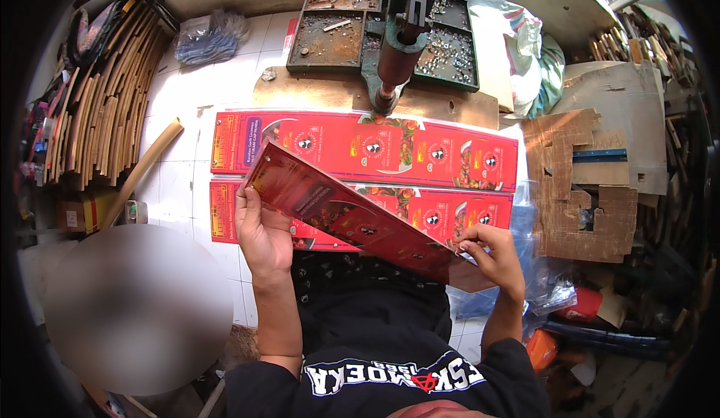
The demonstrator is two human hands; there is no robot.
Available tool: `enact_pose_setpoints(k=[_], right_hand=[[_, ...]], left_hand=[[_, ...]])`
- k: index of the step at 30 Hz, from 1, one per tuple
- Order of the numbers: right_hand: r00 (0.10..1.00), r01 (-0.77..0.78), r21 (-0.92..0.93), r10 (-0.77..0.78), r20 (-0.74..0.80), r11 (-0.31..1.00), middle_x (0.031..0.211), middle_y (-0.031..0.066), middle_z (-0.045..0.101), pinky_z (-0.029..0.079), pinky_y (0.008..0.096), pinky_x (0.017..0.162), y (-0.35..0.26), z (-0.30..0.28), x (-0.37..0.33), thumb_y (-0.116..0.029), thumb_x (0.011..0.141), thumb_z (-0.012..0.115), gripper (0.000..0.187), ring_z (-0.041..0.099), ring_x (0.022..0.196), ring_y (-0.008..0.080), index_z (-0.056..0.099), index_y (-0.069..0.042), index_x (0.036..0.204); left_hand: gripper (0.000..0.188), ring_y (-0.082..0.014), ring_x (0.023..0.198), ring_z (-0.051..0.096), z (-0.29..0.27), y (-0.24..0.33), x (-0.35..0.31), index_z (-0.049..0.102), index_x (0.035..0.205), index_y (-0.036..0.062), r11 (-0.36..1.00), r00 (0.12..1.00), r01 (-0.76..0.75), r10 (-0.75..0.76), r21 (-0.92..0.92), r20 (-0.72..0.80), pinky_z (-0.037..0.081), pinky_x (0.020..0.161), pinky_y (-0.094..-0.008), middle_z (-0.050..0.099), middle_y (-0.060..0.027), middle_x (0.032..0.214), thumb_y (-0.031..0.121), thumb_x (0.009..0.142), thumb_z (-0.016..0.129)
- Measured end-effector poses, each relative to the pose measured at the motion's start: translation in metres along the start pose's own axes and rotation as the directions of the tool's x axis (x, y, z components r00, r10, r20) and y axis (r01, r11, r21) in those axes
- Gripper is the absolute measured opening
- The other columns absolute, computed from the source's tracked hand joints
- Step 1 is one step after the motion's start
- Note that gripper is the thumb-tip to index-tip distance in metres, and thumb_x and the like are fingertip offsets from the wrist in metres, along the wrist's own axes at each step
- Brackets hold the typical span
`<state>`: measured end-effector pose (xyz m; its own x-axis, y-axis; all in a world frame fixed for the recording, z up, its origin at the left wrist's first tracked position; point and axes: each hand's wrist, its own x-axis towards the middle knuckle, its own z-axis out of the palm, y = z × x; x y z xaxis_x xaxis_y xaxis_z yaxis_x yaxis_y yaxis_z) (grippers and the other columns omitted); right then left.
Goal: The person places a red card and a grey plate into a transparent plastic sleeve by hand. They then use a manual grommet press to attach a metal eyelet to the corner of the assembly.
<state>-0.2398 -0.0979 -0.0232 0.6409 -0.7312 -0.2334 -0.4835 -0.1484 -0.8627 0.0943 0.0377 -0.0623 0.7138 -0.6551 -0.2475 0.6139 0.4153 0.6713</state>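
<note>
A long red printed card strip (352,215) is raised and tilted in front of me, its left end higher than its right. My left hand (264,230) grips the strip near its upper left end, thumb on the face. At the lower right end, my right hand (491,255) pinches its edge between thumb and fingers. Beneath lie two matching stacks of red printed strips, a far one (439,151) and a near one (484,209), side by side. Behind them stands a dark green hand press (397,58), its tip over the far stack's back edge.
Dark trays (330,39) of small metal bits flank the press. Stacked cardboard sheets (105,95) lean at the left beside a cardboard tube (146,166). Cut brown cardboard (551,185) and clear plastic (544,294) lie to the right. A blurred round patch covers the lower left.
</note>
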Motion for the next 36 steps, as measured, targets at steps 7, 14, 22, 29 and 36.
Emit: enact_pose_setpoints(k=[7,14,22,29,36], right_hand=[[0.962,0.221,0.085,-0.231,0.147,0.972,0.103,0.0111,0.069,0.054,0.0332,0.075,0.004,0.008,0.008,-0.003,0.081,0.073,0.012,0.069,0.087,0.0228,0.072,-0.003,0.092],[0.939,0.341,-0.187,-0.323,0.117,0.921,0.112,0.0131,0.067,0.054,0.0351,0.076,-0.013,0.009,0.010,-0.007,0.077,0.078,0.015,0.070,0.091,0.0266,0.073,-0.006,0.091],[0.931,0.151,0.043,-0.157,0.329,0.988,0.088,0.0120,0.072,0.055,0.0333,0.071,-0.006,0.028,0.004,-0.001,0.079,0.073,0.011,0.071,0.081,0.0256,0.071,-0.001,0.090],[0.988,0.020,0.025,-0.023,0.156,0.999,0.081,0.0105,0.069,0.051,0.0291,0.066,0.000,0.002,-0.003,0.007,0.076,0.069,0.012,0.067,0.073,0.0190,0.070,0.003,0.087],[0.988,0.059,-0.093,-0.045,0.151,0.994,0.076,0.0084,0.065,0.048,0.0276,0.061,-0.014,-0.023,0.018,0.009,0.076,0.066,0.011,0.061,0.066,0.0149,0.068,0.004,0.085]], left_hand=[[0.017,-0.0275,0.118,0.061,-0.020,0.004,-0.004,0.050,0.118,0.0088,1.000,1.000,0.006,-0.006,0.002,-0.031,0.052,0.099,-0.0525,0.061,-0.0126,0.127,0.017,0.103,0.052],[0.026,-0.0288,0.121,0.059,-0.050,0.022,-0.015,0.051,0.128,0.0096,0.997,0.994,0.034,-0.041,-0.068,-0.100,0.051,0.100,-0.0539,0.060,-0.0131,0.129,0.018,0.103,0.051],[0.032,-0.0271,0.116,0.062,-0.062,0.043,-0.042,0.051,0.131,0.0021,0.997,0.985,-0.074,0.071,-0.012,-0.156,0.054,0.097,-0.0473,0.063,-0.0137,0.125,0.017,0.103,0.052],[0.020,-0.0195,0.083,0.071,-0.061,0.035,-0.051,0.055,0.114,-0.0017,0.926,0.992,-0.082,0.111,0.367,-0.060,0.064,0.068,-0.0343,0.068,-0.0157,0.106,0.011,0.098,0.057],[0.010,-0.0185,0.062,0.068,-0.048,0.033,-0.043,0.055,0.093,-0.0035,0.940,0.993,-0.105,0.116,0.323,-0.013,0.061,0.054,-0.0328,0.068,-0.0157,0.082,0.006,0.092,0.057]])
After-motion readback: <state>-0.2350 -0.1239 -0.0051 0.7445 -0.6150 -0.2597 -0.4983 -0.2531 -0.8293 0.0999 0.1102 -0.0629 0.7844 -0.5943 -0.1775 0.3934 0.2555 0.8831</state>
